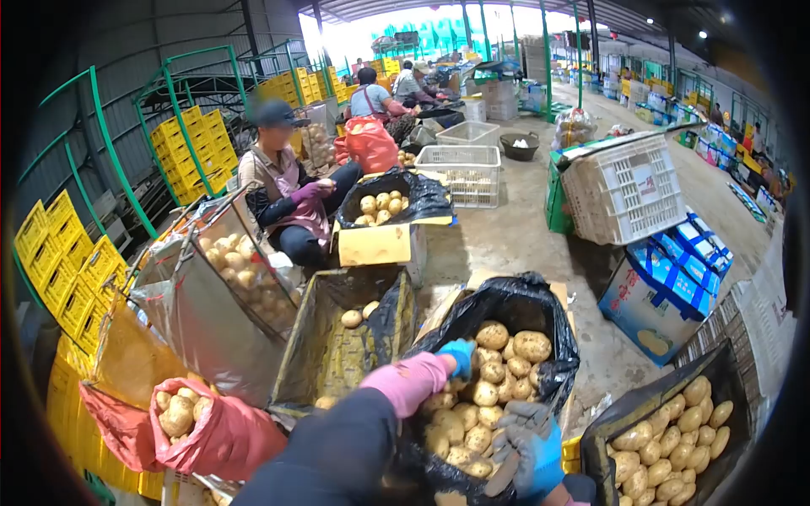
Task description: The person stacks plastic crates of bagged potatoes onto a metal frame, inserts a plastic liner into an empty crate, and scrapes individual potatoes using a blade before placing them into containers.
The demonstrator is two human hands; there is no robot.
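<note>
A carton lined with a black plastic bag point(553, 325) stands before me, filled with potatoes point(485, 392). My left hand point(460, 357), in a blue glove under a pink sleeve cuff, reaches to the left side of this carton by the upper potatoes. Its fingers are mostly hidden. Over the lower right potatoes is my right hand point(530, 447), in a grey and blue glove. Its grey fingers look spread, with a brownish thumb-like shape below them; no held thing shows clearly. Left of the carton, a lined crate point(287, 379) has a few potatoes in it.
A crate of potatoes point(666, 455) stands at lower right, a red sack of potatoes point(228, 434) at lower left. Ahead sits a co-worker point(283, 181) beside another lined carton point(384, 244). White crates point(460, 181), a blue carton point(650, 291) and stacked yellow crates point(63, 261) stand around.
</note>
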